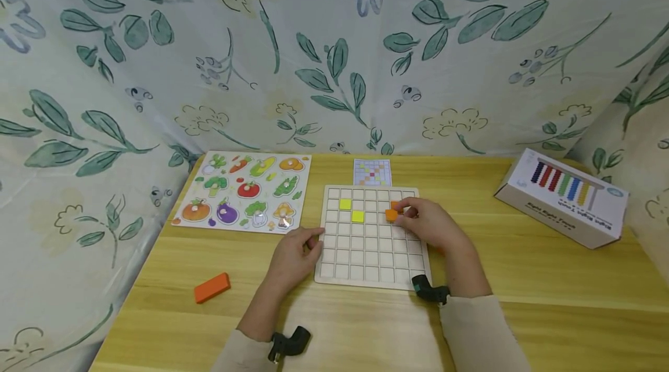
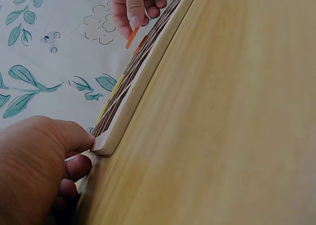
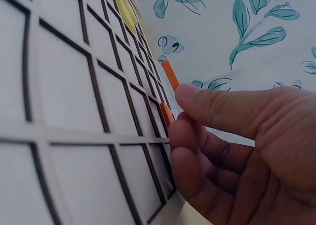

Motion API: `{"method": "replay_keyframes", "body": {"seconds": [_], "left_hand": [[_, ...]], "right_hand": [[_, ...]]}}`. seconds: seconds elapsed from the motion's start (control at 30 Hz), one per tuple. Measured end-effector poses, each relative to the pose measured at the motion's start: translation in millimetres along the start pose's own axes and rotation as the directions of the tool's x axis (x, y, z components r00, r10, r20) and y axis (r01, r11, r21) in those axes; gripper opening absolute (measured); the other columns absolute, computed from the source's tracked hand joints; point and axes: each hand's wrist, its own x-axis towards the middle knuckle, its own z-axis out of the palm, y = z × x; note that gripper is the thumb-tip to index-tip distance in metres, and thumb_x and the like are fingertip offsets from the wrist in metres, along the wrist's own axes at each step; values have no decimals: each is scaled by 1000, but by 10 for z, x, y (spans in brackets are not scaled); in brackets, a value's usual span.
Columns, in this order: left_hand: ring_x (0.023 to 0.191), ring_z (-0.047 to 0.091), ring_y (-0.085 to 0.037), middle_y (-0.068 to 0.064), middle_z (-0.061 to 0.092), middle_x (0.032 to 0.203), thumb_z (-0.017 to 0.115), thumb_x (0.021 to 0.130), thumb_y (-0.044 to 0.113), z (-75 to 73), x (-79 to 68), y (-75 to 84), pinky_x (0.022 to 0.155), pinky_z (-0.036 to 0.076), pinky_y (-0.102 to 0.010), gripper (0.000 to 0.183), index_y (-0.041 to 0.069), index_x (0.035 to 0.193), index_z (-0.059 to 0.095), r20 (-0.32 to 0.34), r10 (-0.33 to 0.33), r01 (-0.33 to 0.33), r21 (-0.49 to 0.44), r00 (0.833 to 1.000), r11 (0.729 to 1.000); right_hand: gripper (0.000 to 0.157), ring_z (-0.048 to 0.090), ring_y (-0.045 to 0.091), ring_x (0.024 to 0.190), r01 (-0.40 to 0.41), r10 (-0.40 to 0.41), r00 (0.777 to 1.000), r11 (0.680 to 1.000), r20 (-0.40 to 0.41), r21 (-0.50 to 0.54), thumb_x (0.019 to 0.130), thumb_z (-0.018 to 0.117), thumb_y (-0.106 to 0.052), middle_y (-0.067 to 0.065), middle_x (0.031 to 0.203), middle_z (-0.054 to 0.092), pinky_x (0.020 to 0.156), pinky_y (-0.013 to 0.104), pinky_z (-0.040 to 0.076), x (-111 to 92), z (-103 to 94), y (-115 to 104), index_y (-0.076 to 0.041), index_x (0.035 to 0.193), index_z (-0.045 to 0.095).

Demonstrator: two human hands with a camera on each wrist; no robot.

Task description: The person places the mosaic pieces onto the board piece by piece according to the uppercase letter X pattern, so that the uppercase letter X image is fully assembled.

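A wooden grid board (image 1: 363,256) lies flat on the table. Two yellow square tiles (image 1: 345,203) sit in its upper left cells. My right hand (image 1: 430,222) pinches an orange square tile (image 1: 391,215) between thumb and fingertip, tilted just above the board in the right wrist view. Right behind that tile, another orange tile (image 3: 167,114) rests in a cell near the upper right, partly hidden by my fingers. My left hand (image 1: 294,259) holds the board's left edge, its thumb against the rim (image 2: 106,145) and the other fingers curled beside it.
Behind the board lies a small printed pattern card (image 1: 372,172). A vegetable picture puzzle (image 1: 241,192) is at the back left, a white toy box (image 1: 561,198) at the right. An orange-red block (image 1: 212,288) lies front left. Floral cloth (image 1: 334,70) hangs behind the table.
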Motion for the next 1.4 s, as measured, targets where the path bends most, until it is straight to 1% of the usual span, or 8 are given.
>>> {"method": "replay_keyframes", "body": {"seconds": [0.17,0.37,0.53,0.73,0.97,1.4], "left_hand": [[70,48,-7,12,57,77,73,92,18,-5,-3,14,63,41,-21,26,16,118,77,5,-2,2,5,1000,1000],[70,47,-7,11,58,77,72,92,17,-7,-1,16,63,41,-21,26,16,118,77,0,-1,1,10,1000,1000],[71,47,-7,12,57,78,72,93,18,-9,-1,14,63,41,-21,26,16,118,77,2,-5,5,15,1000,1000],[71,48,-7,11,58,78,72,93,17,-6,-1,8,64,42,-21,26,16,118,77,1,-6,6,14,1000,1000],[71,48,-6,11,58,78,72,93,17,-7,-7,13,63,41,-21,26,16,118,77,-4,10,-10,6,1000,1000],[70,47,-6,11,58,78,73,92,16,2,-4,-4,63,41,-21,26,15,118,77,-12,24,-24,15,1000,1000]], "right_hand": [[28,57,23,88,5,-5,1000,1000,2,-23,97,68,-22,10,104,63,70,30,46,9,59,-36,-15,125,67],[27,56,22,85,50,-51,999,996,-18,-68,96,68,-19,8,98,63,69,30,44,27,107,-64,-14,123,68],[26,54,22,82,41,-43,999,995,-28,-88,96,68,-19,7,94,61,67,31,42,29,130,-89,-15,122,67],[23,53,21,76,59,-62,998,993,-19,-106,96,68,-19,6,90,60,64,30,41,39,150,-91,-16,119,67],[24,53,20,75,31,-34,999,993,-23,-112,96,69,-19,6,90,60,63,30,41,23,155,-116,-17,120,67],[24,53,21,75,29,-35,998,990,-43,-137,96,70,-20,5,89,60,63,30,40,41,185,-115,-18,119,68]]}}
